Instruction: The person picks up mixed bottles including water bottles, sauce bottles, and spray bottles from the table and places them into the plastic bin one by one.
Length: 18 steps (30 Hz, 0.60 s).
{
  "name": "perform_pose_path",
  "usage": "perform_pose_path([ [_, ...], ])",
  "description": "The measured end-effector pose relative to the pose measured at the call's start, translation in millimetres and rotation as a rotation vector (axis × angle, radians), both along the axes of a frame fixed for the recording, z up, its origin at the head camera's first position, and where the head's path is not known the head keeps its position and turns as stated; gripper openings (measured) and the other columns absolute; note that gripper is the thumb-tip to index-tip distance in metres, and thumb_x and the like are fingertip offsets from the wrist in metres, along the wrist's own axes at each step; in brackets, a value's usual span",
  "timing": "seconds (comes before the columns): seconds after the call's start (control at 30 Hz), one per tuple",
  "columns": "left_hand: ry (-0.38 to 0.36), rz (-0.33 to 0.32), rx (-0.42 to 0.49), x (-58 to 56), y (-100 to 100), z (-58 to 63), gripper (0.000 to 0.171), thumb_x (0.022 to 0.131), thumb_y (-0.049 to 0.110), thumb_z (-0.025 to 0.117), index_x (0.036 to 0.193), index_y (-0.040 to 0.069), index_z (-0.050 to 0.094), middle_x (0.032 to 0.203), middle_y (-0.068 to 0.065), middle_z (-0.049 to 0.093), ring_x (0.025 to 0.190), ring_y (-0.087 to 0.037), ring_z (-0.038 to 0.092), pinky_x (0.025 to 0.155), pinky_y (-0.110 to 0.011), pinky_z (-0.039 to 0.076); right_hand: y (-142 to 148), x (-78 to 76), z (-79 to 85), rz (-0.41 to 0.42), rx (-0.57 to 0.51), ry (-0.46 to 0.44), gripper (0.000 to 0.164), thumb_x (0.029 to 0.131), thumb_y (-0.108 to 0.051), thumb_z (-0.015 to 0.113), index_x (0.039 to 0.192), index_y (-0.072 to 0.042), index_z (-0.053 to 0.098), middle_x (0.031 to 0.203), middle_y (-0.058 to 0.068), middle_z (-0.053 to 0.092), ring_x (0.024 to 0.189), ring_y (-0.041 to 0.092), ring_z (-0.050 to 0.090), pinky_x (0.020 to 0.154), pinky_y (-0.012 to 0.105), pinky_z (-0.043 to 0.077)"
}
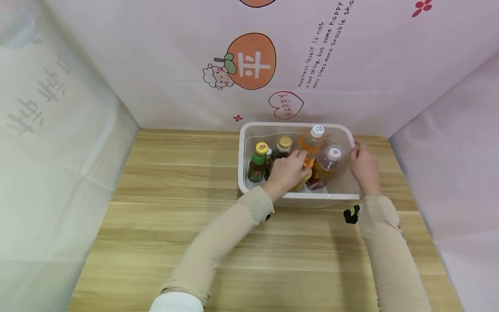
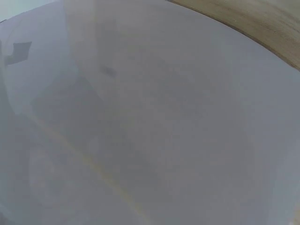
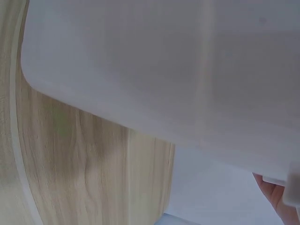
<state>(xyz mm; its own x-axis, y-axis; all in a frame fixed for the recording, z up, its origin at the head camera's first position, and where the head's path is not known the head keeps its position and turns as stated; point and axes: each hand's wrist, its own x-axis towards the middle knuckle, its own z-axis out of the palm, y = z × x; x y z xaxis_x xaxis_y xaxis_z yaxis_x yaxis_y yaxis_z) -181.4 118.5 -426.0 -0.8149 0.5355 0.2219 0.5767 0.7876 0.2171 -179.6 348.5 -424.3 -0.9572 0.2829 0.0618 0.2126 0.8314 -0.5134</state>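
A white plastic bin holding several bottles stands against the back wall. My left hand reaches over its front rim and grips a small yellow bottle by its orange top; fingers hide part of it. Beside that stand a clear bottle with a white cap and an orange drink bottle. Left of the hand are a dark gold-capped bottle and a green yellow-capped bottle. My right hand holds the bin's right rim, its fingertips also showing in the right wrist view.
Wooden tabletop extends left and in front of the bin. A printed back wall rises right behind it, with pale side walls left and right. The bin's outer wall fills most of the left wrist view.
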Motion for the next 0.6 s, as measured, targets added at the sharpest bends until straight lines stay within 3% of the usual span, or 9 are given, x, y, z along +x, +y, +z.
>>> perform_pose_path([
  [0.2, 0.081, -0.029, 0.047, 12.2, -9.0, 11.2, 0.030, 0.096, 0.027, 0.052, 0.123, 0.018, 0.060, 0.111, 0.006, 0.066, 0.065, -0.004, 0.060, 0.044, -0.018, 0.043, 1.4, 0.3, -0.3, -0.007, -0.009, 0.028, 0.049, 0.101, -0.020, 0.026, 0.142, 0.005, 0.035, 0.122, 0.038, 0.053, 0.107, 0.051, 0.053, 0.091, 0.061, 0.043],
  [0.33, 0.099, -0.086, 0.137, 19.8, -20.3, 32.9, 0.027, 0.095, 0.021, 0.052, 0.120, 0.016, 0.061, 0.112, 0.004, 0.067, 0.060, -0.003, 0.056, 0.042, -0.014, 0.038, 5.7, -0.4, -0.7, -0.001, -0.027, 0.085, 0.047, 0.099, -0.015, 0.030, 0.140, 0.007, 0.037, 0.125, 0.039, 0.049, 0.114, 0.052, 0.049, 0.097, 0.061, 0.041],
  [0.4, 0.070, -0.107, 0.198, 20.7, -29.5, 47.3, 0.026, 0.095, 0.018, 0.052, 0.119, 0.014, 0.061, 0.112, 0.002, 0.068, 0.053, -0.003, 0.051, 0.040, -0.012, 0.034, 9.1, -0.6, -0.9, 0.008, -0.084, 0.088, 0.048, 0.099, -0.014, 0.030, 0.142, 0.007, 0.035, 0.128, 0.038, 0.047, 0.117, 0.051, 0.048, 0.099, 0.061, 0.040],
  [0.5, 0.029, -0.091, 0.268, 15.8, -46.6, 66.7, 0.026, 0.094, 0.014, 0.052, 0.118, 0.011, 0.061, 0.113, -0.001, 0.067, 0.052, -0.005, 0.048, 0.041, -0.012, 0.033, 15.8, -0.1, 1.1, 0.016, -0.214, 0.036, 0.052, 0.100, -0.020, 0.029, 0.146, 0.005, 0.027, 0.135, 0.037, 0.044, 0.122, 0.050, 0.047, 0.102, 0.059, 0.040],
  [0.6, 0.043, -0.015, 0.304, 1.7, -65.5, 80.4, 0.026, 0.092, 0.012, 0.054, 0.117, 0.011, 0.061, 0.115, -0.003, 0.066, 0.070, -0.010, 0.059, 0.051, -0.015, 0.043, 22.0, -0.6, 8.1, 0.029, -0.307, -0.025, 0.057, 0.101, -0.027, 0.028, 0.148, 0.004, 0.020, 0.141, 0.037, 0.038, 0.128, 0.052, 0.041, 0.105, 0.061, 0.036],
])
